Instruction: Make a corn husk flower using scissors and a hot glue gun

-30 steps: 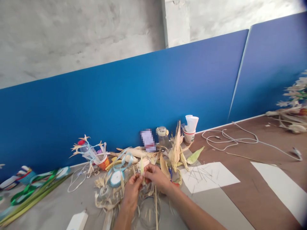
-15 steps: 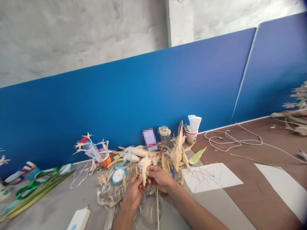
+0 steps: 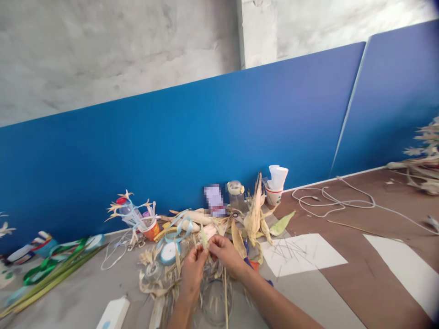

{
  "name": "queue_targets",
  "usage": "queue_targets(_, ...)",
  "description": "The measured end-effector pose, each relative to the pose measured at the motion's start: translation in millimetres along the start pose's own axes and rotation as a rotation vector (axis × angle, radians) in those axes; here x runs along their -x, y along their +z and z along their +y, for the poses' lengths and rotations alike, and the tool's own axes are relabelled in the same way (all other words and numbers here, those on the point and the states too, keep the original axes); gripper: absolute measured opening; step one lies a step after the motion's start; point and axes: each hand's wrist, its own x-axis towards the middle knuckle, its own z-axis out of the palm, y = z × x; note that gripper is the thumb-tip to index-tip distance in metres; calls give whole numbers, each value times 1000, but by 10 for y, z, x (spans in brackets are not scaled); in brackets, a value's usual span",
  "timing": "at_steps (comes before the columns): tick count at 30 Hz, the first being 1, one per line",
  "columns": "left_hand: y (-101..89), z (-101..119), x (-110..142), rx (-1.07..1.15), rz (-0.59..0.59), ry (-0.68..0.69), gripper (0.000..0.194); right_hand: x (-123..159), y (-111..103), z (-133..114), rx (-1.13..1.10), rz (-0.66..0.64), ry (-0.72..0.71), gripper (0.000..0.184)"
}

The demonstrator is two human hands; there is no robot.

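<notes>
My left hand [image 3: 192, 270] and my right hand [image 3: 224, 254] meet low in the middle of the view, fingers pinched together on a narrow pale-green strip of corn husk [image 3: 203, 238] that stands up between them. Under and around the hands lies a heap of dried corn husks [image 3: 254, 218], a thin wooden stick [image 3: 225, 297] and a coil of thin wire [image 3: 214, 301]. A roll of light-blue ribbon [image 3: 169, 252] lies just left of my left hand.
A blue partition [image 3: 192, 146] runs along the back of the table. By it stand an orange cup with husk flowers [image 3: 150, 228], a glass jar [image 3: 235, 194] and stacked paper cups [image 3: 276, 180]. Green ribbons [image 3: 51, 265] lie left; white paper sheets [image 3: 302, 253] and a white cable [image 3: 329, 197] lie right.
The husk strip has been drawn down between my fingers, so less of it shows above them. Both hands stayed in much the same place.
</notes>
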Motion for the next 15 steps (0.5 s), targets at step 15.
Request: queue_targets(15, -120, -182, -111, -80, 65, -34, 34, -48, -179, -106, 393, 116, -84, 17)
